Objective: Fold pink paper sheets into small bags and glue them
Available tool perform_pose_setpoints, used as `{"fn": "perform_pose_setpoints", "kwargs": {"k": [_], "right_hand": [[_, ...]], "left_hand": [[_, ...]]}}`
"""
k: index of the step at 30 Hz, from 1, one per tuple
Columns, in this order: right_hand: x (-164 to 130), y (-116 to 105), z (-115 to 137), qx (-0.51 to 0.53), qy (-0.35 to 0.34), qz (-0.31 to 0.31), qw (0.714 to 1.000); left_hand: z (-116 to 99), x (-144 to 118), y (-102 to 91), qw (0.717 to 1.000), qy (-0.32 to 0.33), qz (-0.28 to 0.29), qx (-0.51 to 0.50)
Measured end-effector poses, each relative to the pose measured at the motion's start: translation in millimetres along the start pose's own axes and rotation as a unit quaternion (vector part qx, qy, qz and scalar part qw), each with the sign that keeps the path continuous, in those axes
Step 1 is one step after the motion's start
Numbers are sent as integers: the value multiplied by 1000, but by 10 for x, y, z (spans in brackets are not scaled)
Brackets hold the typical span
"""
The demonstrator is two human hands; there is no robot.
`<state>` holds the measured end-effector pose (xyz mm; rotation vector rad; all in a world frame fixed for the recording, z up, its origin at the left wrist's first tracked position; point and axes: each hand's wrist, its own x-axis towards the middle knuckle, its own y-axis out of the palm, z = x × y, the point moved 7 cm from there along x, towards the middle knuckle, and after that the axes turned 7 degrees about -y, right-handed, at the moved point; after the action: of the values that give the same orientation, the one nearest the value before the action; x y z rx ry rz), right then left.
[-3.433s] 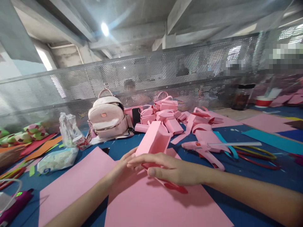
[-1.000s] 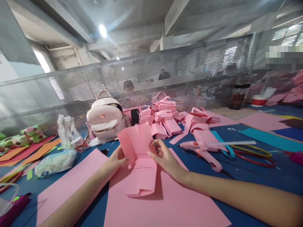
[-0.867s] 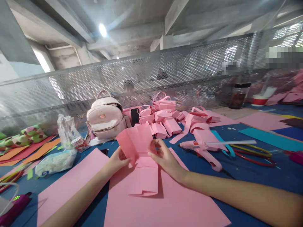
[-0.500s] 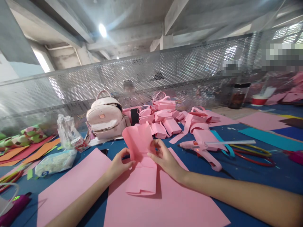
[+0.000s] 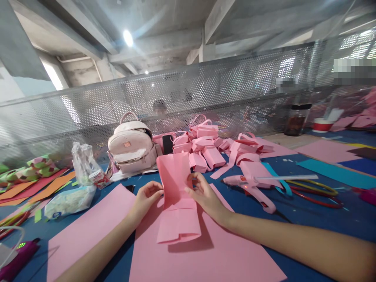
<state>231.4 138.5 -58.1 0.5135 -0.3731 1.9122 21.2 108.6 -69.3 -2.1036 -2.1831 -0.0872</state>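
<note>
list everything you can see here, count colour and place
folded sheet: 1, pink, held upright at centre
flat sheets: 2, pink, under the hands
backpack: 1, pale pink, back left
paper bags: a pile, pink, back centre
glue gun: 1, pink, right of the hands
plastic bags: 2, clear, left
table: 1, blue
left hand: at the sheet's left edge
right hand: grips its right edge

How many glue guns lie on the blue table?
2: a pink glue gun right of the right hand, and a magenta one at the near left edge. Clutter may hide others.
</note>
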Motion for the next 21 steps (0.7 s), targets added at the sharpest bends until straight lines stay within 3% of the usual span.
{"fn": "perform_pose_setpoints", "kwargs": {"k": [5, 10, 21], "right_hand": [[13, 13, -9, 1, 6, 5, 1000], [-5, 35, -1, 4, 7, 14, 1000], [-45, 103, 2, 36, 9, 43, 998]], "left_hand": [[22, -41, 16, 999, -34, 3, -33], [62, -78, 111, 997, -66, 43, -26], [130, -72, 78, 997, -67, 40, 22]]}}
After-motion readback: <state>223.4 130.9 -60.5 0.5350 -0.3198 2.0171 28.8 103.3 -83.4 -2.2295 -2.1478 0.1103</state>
